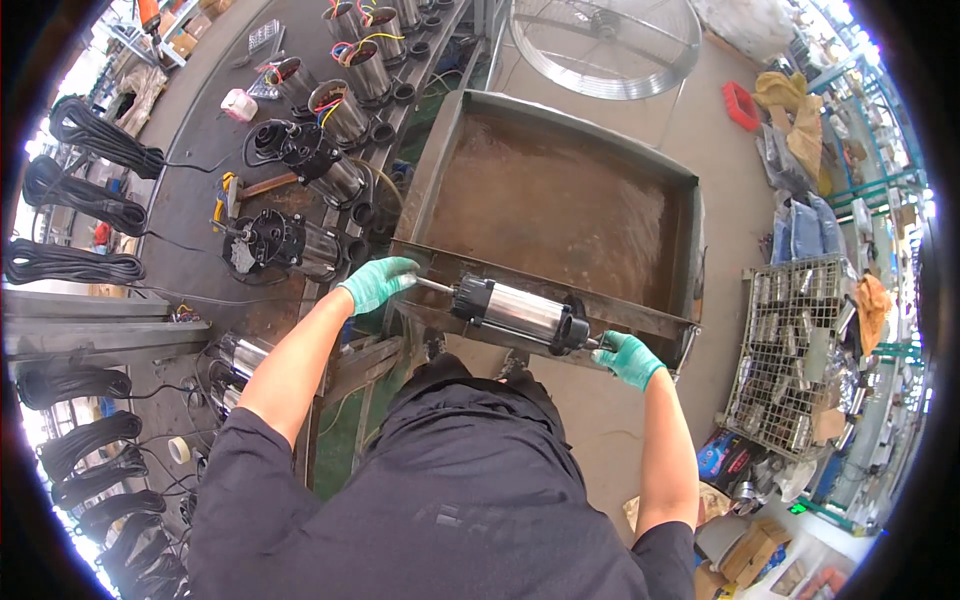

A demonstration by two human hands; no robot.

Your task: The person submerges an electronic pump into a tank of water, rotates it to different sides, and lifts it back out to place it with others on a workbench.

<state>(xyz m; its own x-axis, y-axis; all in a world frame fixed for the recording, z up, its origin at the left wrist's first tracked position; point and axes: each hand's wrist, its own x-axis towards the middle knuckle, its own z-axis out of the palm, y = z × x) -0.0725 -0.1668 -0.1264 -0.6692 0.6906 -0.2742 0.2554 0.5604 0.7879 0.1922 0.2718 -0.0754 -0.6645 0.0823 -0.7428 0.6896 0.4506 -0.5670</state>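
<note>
Held sideways between my hands is a submersible pump (525, 312) with a shiny steel cylinder and black end parts. It lies across the near rim of a metal tank (445, 262) of brownish water; whether it rests on the rim I cannot tell. My left hand (378, 285), in a green glove, is closed around a thin metal rod (433, 285) at the pump's left end. My right hand (630, 358), also gloved in green, grips the fitting at its right end. The right fingertips partly hide that fitting.
Left of the tank, a dark workbench (215, 130) carries several steel motor housings (340, 110), a hammer (265, 187) and black cable coils (95, 205). Beyond the tank stands a large round fan (605, 50). At right are a wire cage of metal parts (785, 350) and a red bin (740, 105).
</note>
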